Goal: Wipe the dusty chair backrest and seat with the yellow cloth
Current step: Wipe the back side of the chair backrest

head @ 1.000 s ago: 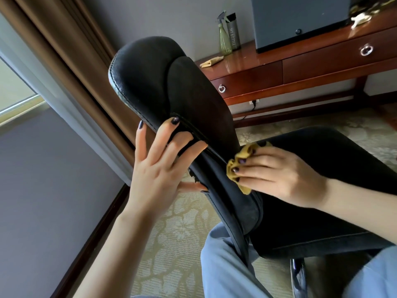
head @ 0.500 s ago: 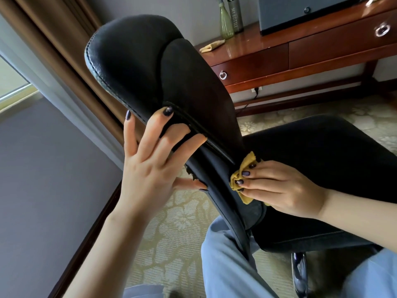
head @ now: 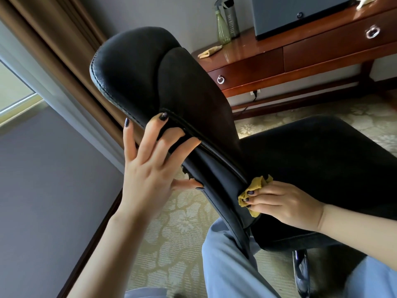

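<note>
Your left hand (head: 150,168) lies against the side edge of the black chair backrest (head: 161,78), about halfway down; its fingers are spread wide and nearly straight, the tips resting on the stitched seam, and the thumb touches the edge lower down; it braces the chair and wraps round nothing. Your right hand (head: 283,203) holds the yellow cloth (head: 255,188); the fingers are drawn together and curled over the bunched cloth, pinching it and pressing it to the bottom of the backrest, right where that meets the seat (head: 322,164); folds of cloth stick out above and below your fingertips. The heel of that hand and the forearm rest on the near edge of the seat; the backrest leans across the view from upper left to lower right, and its padded top is creased and dull.

Your leg in light blue trousers (head: 225,265) stands just beside the lower edge of the backrest, on a patterned carpet (head: 171,233). Beyond the chair stands a wooden desk (head: 322,50) with ring-handled drawers; near its left corner lies a second, paler cloth (head: 209,52); behind that, by the back edge, a green spray bottle (head: 223,24) stands touching a grey bottle (head: 233,20); a dark box (head: 290,14) sits further right. A brown curtain (head: 53,39) hangs at the upper left.
</note>
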The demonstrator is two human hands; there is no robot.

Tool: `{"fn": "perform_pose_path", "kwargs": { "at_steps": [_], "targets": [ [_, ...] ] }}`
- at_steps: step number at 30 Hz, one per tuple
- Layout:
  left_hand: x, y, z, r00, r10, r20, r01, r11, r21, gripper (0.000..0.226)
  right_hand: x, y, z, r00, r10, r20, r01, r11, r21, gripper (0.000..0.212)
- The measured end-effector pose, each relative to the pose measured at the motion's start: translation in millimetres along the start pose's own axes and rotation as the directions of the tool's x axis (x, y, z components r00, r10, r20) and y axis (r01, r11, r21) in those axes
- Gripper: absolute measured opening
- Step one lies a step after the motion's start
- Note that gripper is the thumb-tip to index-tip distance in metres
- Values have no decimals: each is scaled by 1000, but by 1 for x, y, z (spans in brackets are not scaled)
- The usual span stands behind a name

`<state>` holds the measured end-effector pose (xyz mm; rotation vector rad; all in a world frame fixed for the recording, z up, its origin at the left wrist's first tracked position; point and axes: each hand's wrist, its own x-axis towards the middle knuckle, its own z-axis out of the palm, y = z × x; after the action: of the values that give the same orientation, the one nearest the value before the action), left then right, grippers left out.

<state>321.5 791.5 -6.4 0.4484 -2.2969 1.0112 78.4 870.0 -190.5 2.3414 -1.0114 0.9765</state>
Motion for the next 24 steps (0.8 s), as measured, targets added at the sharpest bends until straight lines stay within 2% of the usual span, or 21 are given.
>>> {"fn": "perform_pose_path", "kwargs": {
  "at_steps": [4, 8, 10, 13, 15, 17, 18, 21, 23, 24],
  "targets": [
    [1, 6, -13, 991, -32, 127, 17, 993, 120, 73, -8, -2, -7, 992, 5, 127, -9, 1000, 30, 26],
    [13, 10, -29, 960, 16, 279, -97, 955, 279, 93, -19, -6, -16, 971, 19, 238, -33, 998, 57, 28],
    [21, 13, -34, 930, 53, 363, -166, 943, 288, 99, -22, -11, -17, 979, 73, 192, -90, 993, 80, 26],
    [32, 22, -39, 827, 107, 551, -351, 866, 357, 104, -23, -20, -19, 978, 194, 77, -203, 970, 136, 21],
    [37, 29, -40, 781, 105, 615, -421, 816, 396, 97, -22, -18, -24, 952, 307, -13, -301, 940, 164, 22],
    [41, 34, -38, 761, 124, 637, -458, 797, 393, 85, -14, -9, -30, 883, 455, -110, -425, 878, 222, 22],
    [43, 35, -35, 756, 146, 638, -470, 799, 375, 81, -7, -5, -33, 827, 539, -160, -490, 830, 266, 22],
    [44, 31, -25, 805, 226, 549, -416, 874, 250, 61, 26, 8, -41, 579, 757, -305, -649, 653, 389, 35],
    [41, 25, -19, 830, 284, 480, -415, 890, 191, 48, 54, 17, -45, 454, 839, -301, -694, 545, 472, 32],
    [40, 23, -17, 836, 306, 456, -417, 894, 164, 44, 67, 22, -45, 430, 862, -269, -698, 506, 506, 30]
  ]
}}
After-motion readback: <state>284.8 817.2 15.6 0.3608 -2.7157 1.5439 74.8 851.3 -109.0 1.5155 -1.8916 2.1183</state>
